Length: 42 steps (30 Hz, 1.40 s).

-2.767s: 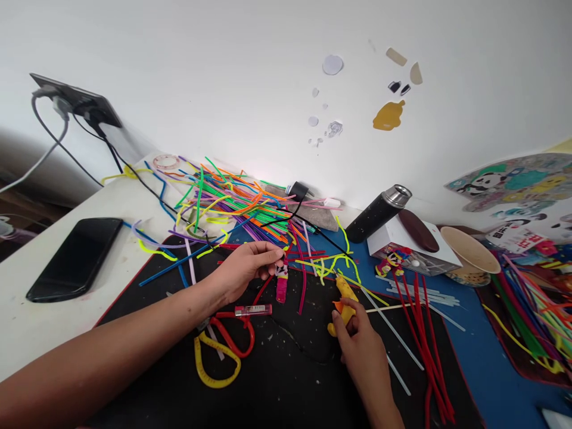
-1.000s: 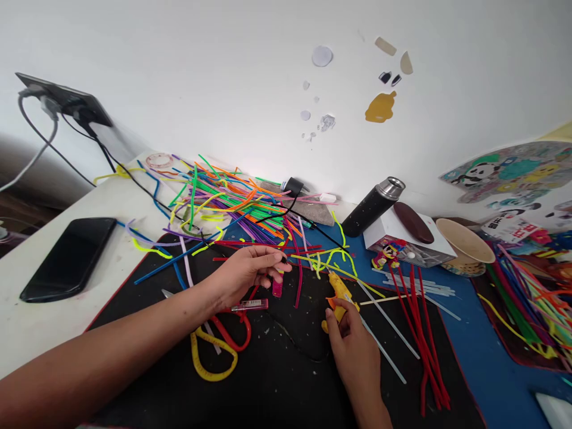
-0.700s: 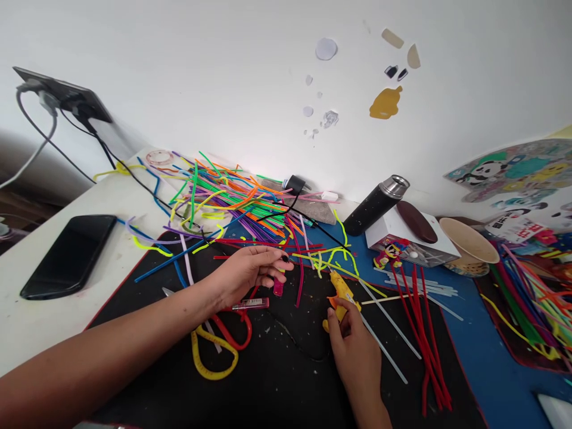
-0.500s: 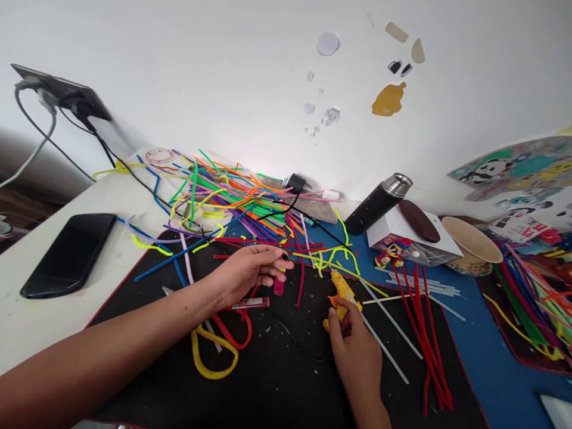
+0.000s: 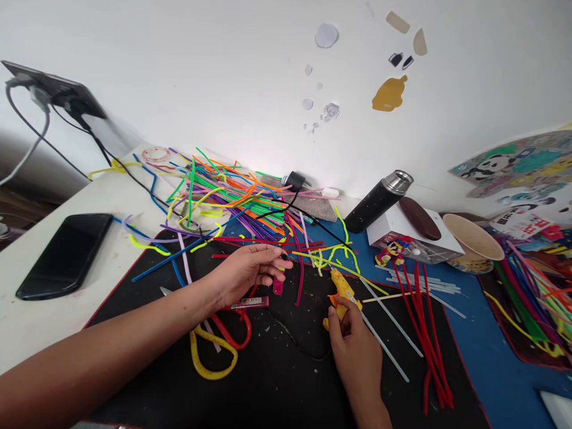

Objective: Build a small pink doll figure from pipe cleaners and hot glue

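Over the middle of the black mat (image 5: 277, 381), my left hand (image 5: 252, 268) is closed in a pinch. Between its thumb and fingertips is a small black piece (image 5: 285, 256), too small to identify. A small magenta piece (image 5: 277, 286) shows just below those fingertips; whether the hand touches it I cannot tell. My right hand (image 5: 357, 351) is closed around the handle of a yellow hot glue gun (image 5: 342, 289), its nozzle pointing away from me. Scissors (image 5: 214, 369) with a yellow and a red handle loop lie under my left forearm, beside a pink transparent tube (image 5: 250, 302).
Colourful pipe cleaners (image 5: 236, 196) are heaped at the back. Red pipe cleaners (image 5: 429, 345) and clear glue sticks (image 5: 393, 322) lie at right. A black flask (image 5: 379, 201), white box (image 5: 413, 235) and bowl (image 5: 473, 238) stand behind. A phone (image 5: 65, 256) lies left. A black cable (image 5: 308, 217) crosses the back.
The camera view has shifted slightly. Both hands keep practically the same pose, the left pinching the black piece and the right on the glue gun.
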Available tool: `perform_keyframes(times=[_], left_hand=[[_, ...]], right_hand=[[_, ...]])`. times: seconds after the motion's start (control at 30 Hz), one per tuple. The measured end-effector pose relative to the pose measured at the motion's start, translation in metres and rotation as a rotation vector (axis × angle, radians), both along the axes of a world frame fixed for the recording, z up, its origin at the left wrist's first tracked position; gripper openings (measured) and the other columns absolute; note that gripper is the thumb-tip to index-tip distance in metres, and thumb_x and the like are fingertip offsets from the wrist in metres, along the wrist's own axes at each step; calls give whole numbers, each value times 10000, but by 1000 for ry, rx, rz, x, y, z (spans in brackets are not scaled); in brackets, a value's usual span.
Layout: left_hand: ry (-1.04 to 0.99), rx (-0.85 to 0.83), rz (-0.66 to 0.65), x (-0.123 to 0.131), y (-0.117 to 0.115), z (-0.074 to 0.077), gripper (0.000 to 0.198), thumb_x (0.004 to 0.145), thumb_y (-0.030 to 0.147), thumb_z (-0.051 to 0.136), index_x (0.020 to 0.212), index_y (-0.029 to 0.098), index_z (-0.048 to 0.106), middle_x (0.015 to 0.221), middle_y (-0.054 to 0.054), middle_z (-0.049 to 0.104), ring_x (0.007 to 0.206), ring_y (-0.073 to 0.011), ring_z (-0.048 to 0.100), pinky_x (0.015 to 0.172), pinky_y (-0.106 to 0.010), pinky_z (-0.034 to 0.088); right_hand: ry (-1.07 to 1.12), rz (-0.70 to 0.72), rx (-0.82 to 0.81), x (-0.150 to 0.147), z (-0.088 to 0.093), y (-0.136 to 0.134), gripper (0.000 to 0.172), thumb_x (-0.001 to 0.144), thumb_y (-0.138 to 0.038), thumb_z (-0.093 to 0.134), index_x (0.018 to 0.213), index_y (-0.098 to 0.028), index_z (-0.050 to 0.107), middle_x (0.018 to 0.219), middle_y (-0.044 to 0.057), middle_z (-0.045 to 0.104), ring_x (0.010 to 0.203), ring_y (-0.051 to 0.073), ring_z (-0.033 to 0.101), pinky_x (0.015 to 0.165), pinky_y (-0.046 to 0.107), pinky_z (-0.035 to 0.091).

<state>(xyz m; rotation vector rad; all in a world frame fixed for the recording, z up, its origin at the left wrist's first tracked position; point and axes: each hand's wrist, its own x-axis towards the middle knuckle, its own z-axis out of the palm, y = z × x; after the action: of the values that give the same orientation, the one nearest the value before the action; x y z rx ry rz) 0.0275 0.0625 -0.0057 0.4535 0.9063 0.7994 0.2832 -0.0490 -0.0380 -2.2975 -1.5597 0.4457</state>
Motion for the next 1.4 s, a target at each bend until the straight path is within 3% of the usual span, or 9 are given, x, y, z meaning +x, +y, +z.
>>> perform_keyframes(times=[0.17,0.37,0.73,0.87,1.07,1.23,1.4], left_hand=[[13,2,-12,0,0,1,168,921,290,791,918,125,757,963,-149,843,666,-162,748,548,-215,518],[14,13,-21,-2,0,1,205,848,287,871,899,130,750,956,-140,842,660,-149,738,537,-201,496],[43,33,-133,3,-11,-4,387,698,387,969,886,143,733,922,-117,835,657,-156,738,549,-210,494],[52,49,-207,17,-20,2,419,670,435,974,862,156,727,980,-117,837,766,-175,762,661,-237,545],[-10,-38,-326,53,-39,3,375,613,386,982,809,166,750,1131,-137,816,1088,-257,734,999,-368,543],[26,-157,-332,78,-51,-8,336,563,315,982,771,184,753,933,-55,761,1039,-243,695,1028,-401,508],[-12,-154,-346,90,-55,-5,346,564,345,983,781,186,765,917,-42,720,1018,-243,663,998,-425,511]], right_hand=[[6,25,-14,1,2,0,501,942,-648,458,1115,-254,715,629,-13,634,497,217,613,503,295,353],[1,55,-55,4,2,0,485,946,-680,498,1112,-264,682,651,-18,651,525,221,636,502,286,364],[14,-28,-34,-4,5,4,330,916,-492,474,1014,-276,704,576,-33,590,503,221,588,510,286,302],[55,-25,6,-3,6,4,320,896,-476,496,976,-261,719,550,-37,555,490,216,568,509,288,311],[131,-19,63,1,1,-1,314,908,-464,522,972,-242,735,545,-47,541,486,205,555,522,289,351],[191,17,84,5,1,-5,303,926,-455,541,1007,-243,741,571,-39,572,526,214,597,542,294,364],[283,12,153,9,-1,-8,303,927,-490,580,969,-239,744,576,-35,563,517,204,561,540,293,361]])
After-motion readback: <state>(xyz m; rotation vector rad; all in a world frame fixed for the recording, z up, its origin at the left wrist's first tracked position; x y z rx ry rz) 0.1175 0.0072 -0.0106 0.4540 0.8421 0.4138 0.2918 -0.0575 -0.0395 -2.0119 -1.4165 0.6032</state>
